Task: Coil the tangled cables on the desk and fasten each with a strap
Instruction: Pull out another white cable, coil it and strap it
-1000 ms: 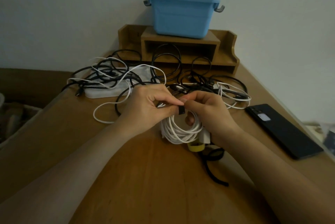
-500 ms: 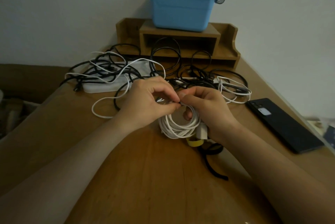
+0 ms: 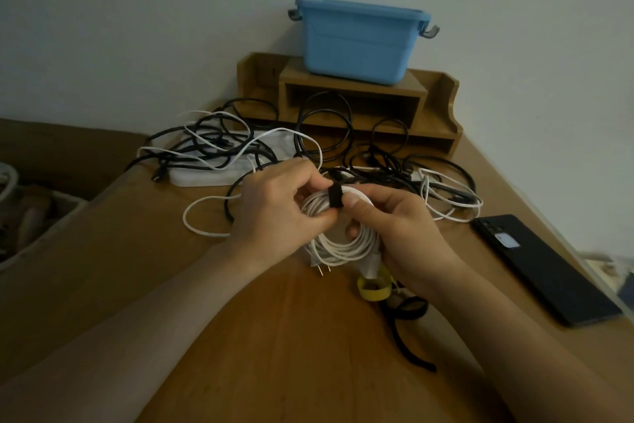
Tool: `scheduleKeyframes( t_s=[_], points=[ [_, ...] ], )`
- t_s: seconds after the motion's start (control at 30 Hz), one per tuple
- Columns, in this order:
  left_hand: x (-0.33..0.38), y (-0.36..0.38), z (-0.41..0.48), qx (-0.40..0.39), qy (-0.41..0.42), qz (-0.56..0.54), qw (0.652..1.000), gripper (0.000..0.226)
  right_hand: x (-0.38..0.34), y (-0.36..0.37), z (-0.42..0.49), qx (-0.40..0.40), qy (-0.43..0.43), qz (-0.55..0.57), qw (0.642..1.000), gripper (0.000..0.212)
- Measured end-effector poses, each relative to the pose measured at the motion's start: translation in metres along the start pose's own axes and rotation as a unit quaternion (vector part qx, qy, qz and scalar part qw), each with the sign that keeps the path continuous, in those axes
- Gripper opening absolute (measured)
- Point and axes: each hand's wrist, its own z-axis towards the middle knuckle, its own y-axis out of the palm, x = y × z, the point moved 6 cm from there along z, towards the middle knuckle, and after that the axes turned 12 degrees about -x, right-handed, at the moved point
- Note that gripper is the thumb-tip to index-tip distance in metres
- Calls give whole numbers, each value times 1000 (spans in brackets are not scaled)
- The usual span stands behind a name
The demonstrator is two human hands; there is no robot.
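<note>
Here, left hand, right hand grip one coil, one strap

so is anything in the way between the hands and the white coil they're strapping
Nothing visible. The left hand and right hand both grip the white cable coil directly, and the black strap is already wrapped round its top between the thumbs.

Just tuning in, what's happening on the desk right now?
A person holds a coiled white cable with both hands. The left hand pinches a black strap wrapped round the top of the coil; the right hand grips the coil beside it. Behind, a heap of black and white cables lies tangled. A yellow strap and a spare black strap lie on the desk by the right wrist.
</note>
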Motion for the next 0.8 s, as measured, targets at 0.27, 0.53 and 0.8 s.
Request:
scheduleKeyframes(
  t_s=[0.27, 0.53, 0.8],
  points=[
    [4, 0, 0, 16, 49, 8, 999, 19, -2, -2, 1, -18, -46, -21, 999, 42],
    [-3, 10, 2, -76, -111, -137, 981, 40, -14, 1, 0, -25, -77, -94, 992, 21],
    [2, 47, -4, -207, -266, -489, 804, 30, -13, -10, -2, 68, -111, 42, 991, 17]
  ],
)
